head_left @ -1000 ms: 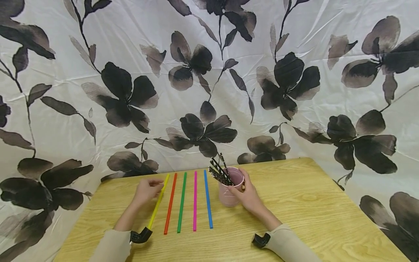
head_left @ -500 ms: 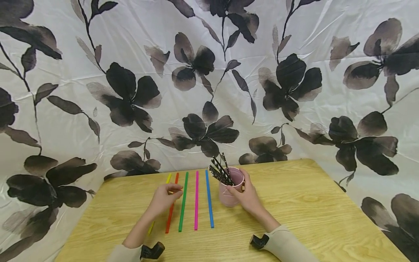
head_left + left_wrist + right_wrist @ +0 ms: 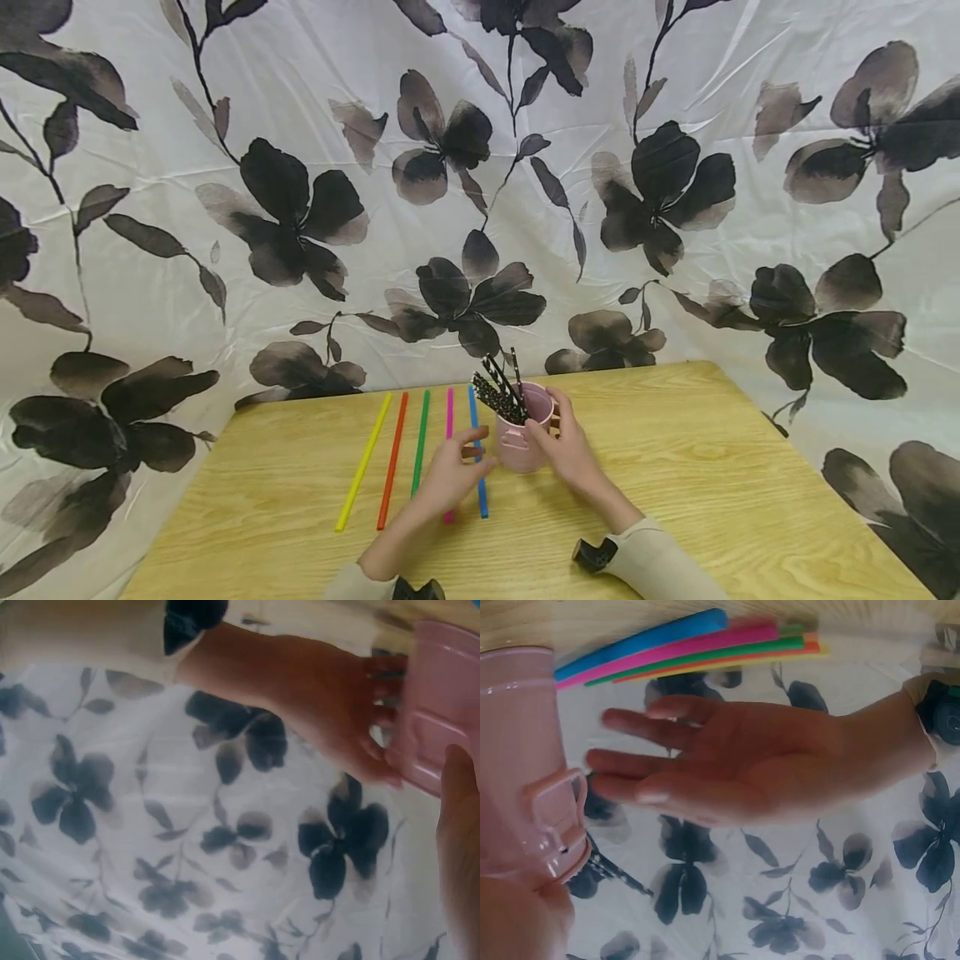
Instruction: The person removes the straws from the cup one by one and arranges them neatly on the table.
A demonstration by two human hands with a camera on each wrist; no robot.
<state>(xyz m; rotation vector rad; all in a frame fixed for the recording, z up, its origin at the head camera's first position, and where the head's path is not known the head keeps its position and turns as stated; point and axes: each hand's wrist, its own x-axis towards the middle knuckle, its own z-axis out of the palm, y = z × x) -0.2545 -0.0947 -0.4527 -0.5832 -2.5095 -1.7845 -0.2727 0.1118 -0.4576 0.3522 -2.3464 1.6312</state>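
My right hand (image 3: pixel 573 450) grips a pink cup (image 3: pixel 520 454) at its right side, thumb at the rim and fingers behind. The cup stands on the table with several black straws with white dots (image 3: pixel 501 400) leaning in it. My left hand (image 3: pixel 450 477) is just left of the cup, over the pink straw and the blue straw (image 3: pixel 483 504). In the right wrist view the left hand (image 3: pixel 720 754) has its fingers stretched toward the cup's small side handle (image 3: pixel 536 806), with nothing held. The left wrist view shows its fingertips right beside the cup wall (image 3: pixel 427 697).
A yellow straw (image 3: pixel 363 462), a red straw (image 3: pixel 393 458), a green straw (image 3: pixel 422 442) and a pink straw (image 3: pixel 450 408) lie side by side left of the cup on the wooden table (image 3: pixel 712 483). A floral cloth (image 3: pixel 480 192) hangs behind the table.
My left hand has moved right, from the yellow straw across the row to beside the cup. The cup has shifted and turned slightly in my right hand, and its left handle now shows.
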